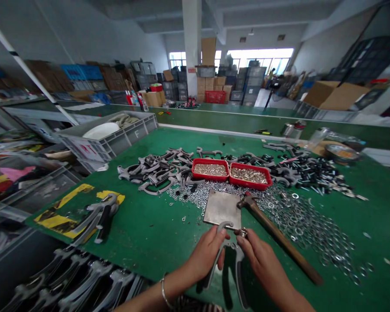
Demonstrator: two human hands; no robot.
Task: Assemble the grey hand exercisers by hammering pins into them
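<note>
My left hand (205,253) is closed around a grey, two-handled plier-like tool (239,277), with a curved hook-shaped jaw at its top and dark grips on its handles. The tool is held near the table's front edge. Beside the jaw, my right hand (261,258) pinches a small shiny metal piece (243,232), perhaps a spring or a ring; its exact kind is unclear. Just beyond my hands lies a square steel plate (221,208). A wooden-handled hammer (279,236) rests to the right, its head on the plate's edge.
Two red trays (211,178) of small metal parts stand behind the plate. Loose washers (312,229) spread right. Grey tool parts (159,169) pile up left, black-headed bolts (321,173) right. Similar tools (105,212) lie on yellow tape; more fill a crate (84,281) below.
</note>
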